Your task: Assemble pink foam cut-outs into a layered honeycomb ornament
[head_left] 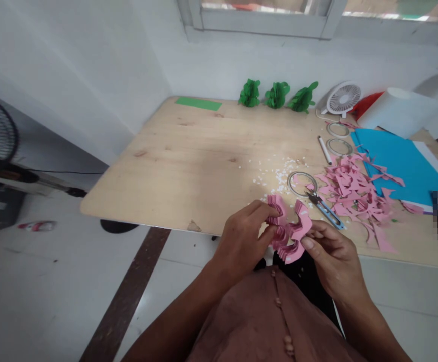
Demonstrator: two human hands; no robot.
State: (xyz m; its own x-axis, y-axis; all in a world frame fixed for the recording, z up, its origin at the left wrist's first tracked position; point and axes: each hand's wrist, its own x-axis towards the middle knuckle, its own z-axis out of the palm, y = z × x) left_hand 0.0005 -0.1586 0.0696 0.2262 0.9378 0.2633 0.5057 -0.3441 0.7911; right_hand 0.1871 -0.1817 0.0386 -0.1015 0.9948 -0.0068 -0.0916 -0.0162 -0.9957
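Tabletop (pixel 192 166), left fingers (pixel 267 236) and right fingers (pixel 314 248) pinching pink paper (pixel 301 224), some tips seemingly hidden

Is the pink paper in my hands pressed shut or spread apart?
Partly spread: the pink paper shows a gap between its sides, one in the left hand, the other in the right hand.
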